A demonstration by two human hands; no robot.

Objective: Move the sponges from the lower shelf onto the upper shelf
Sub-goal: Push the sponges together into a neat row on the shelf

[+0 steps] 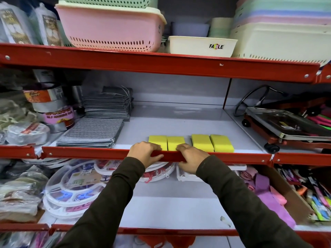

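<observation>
Several yellow sponges [202,142] lie in a row on the grey upper shelf [179,122], just behind its red front rail [89,152]. My left hand [145,153] and my right hand [191,158] both grip that rail, fingers curled over the top and thumbs underneath. The left fingers partly cover the front of the leftmost sponge, and the right fingers touch the front of the second one. The lower shelf [170,208] below my forearms shows a bare grey surface with no sponge in view.
Stacks of grey striped cloths [93,133] and tape rolls [59,116] fill the upper shelf's left side. A wheeled metal stand [286,126] sits to the right behind a divider. White plastic hanger rings [75,187] and pink cloths [265,192] lie on the lower shelf. Plastic baskets [111,27] sit overhead.
</observation>
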